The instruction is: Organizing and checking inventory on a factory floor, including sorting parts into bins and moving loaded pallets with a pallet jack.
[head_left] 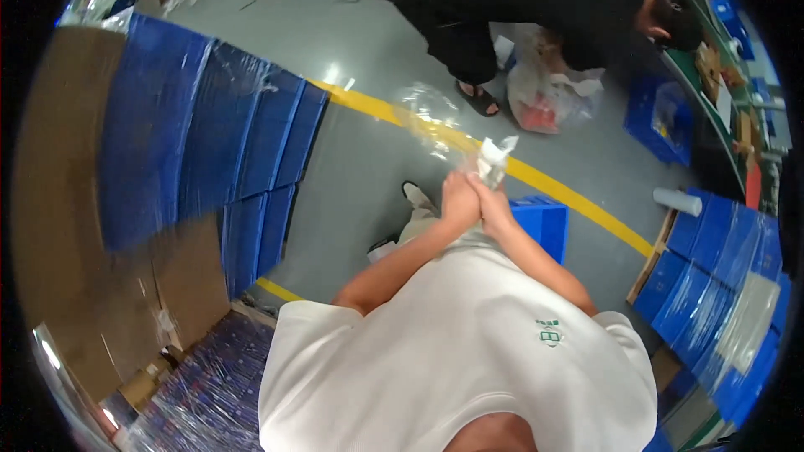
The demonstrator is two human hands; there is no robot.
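Observation:
Held together in front of my waist, my left hand point(460, 200) and my right hand point(492, 203) touch each other with fingers closed. A crumpled wad of white and clear plastic film point(493, 159) sticks up from between them. From the same place a thin, shiny sheet of clear film point(434, 121) spreads out to the far left, over the yellow floor line. The fingertips are partly hidden, so the exact grip of each hand is hard to see.
Film-wrapped blue boxes point(201, 117) are stacked at left, more blue boxes point(712, 285) at right. A blue bin point(543, 230) stands just right of my hands. Ahead, a person in black point(519, 0) stands by a clear bag point(540, 92) of scraps. A workbench point(712, 117) runs along the right.

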